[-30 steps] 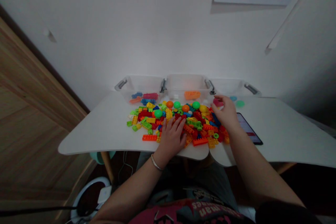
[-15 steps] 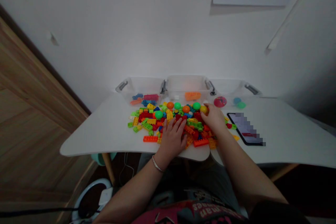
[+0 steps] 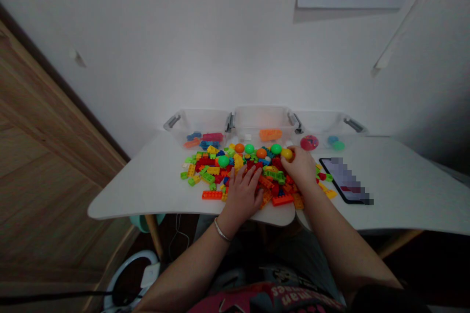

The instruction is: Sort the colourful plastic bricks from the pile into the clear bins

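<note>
A heap of coloured toy bricks [image 3: 220, 173] and small balls lies on the white table [image 3: 147, 186]. My left hand [image 3: 244, 193] rests flat on the near part of the heap, fingers spread. At the heap's far right, my right hand [image 3: 301, 166] has its fingers closed round a yellow ball [image 3: 287, 153]. Green and orange balls [image 3: 261, 152] line the far edge of the heap. A pink ball [image 3: 309, 143] lies in the right clear bin [image 3: 330, 124].
Three clear plastic bins stand in a row against the wall: the left bin [image 3: 198, 127] holds blue and pink bricks, the middle bin [image 3: 262, 122] an orange piece. A phone [image 3: 347, 181] lies on the table right of the heap. A wooden door is at left.
My right hand left the pink ball in the right bin, came back left to the heap and closed on the yellow ball. The left hand stayed put.
</note>
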`<state>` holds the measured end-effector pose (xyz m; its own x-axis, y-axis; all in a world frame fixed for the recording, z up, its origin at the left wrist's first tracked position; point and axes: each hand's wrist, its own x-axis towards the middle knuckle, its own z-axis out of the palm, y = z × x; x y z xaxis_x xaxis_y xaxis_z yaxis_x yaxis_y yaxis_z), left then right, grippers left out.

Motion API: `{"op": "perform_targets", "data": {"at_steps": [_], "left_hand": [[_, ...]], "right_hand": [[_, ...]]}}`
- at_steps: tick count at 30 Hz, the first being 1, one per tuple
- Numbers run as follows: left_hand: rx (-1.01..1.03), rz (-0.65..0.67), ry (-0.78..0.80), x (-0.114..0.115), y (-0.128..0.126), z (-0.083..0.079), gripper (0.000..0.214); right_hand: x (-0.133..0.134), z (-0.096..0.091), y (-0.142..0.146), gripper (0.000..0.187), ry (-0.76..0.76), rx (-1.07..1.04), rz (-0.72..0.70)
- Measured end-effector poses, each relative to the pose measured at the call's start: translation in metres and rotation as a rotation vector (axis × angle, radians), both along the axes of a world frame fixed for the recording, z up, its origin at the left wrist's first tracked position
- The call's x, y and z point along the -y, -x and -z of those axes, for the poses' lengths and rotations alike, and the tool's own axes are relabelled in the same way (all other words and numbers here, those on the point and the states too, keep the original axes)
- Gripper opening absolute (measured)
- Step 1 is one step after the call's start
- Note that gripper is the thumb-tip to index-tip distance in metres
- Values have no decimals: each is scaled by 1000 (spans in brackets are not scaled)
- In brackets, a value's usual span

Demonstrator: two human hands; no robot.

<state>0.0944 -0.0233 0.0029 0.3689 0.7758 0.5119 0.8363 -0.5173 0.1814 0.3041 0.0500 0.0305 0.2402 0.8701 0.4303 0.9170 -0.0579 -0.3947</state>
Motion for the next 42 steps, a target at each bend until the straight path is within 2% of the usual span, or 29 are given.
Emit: {"op": "perform_targets", "data": {"at_steps": [8,13,16,21,24,29,34,39,42], "left_hand": [[-8,-9,-16,0,1,0,57],[-4,-4,-16,2,2,-1,55],[0,-3,-6,1,2,0,56],[10,-1,-1,-2,4,4,57],[16,0,-6,-2,5,5,56],[11,-4,-2,-2,6,4,56],[8,-10,-13,-2,5,5,56],[11,0,-14,-2,4,5,55],[12,0,-15,-2,4,6,56]], "right_hand": [[1,-1,-3,38,-223,-92,-80],[3,-5,-10,43,-399,-298,-199],[0,-20,-20,46,-508,-316,-233],[-23,-55,-60,43,-607,-191,-122],[-42,-63,-92,44,-540,-203,-30],[-65,-47,-128,46,-344,-246,145],[-73,-33,-138,47,-186,-134,273],[-81,-34,-144,44,-26,-58,291],[-86,-33,-146,41,-7,-40,293]]}}
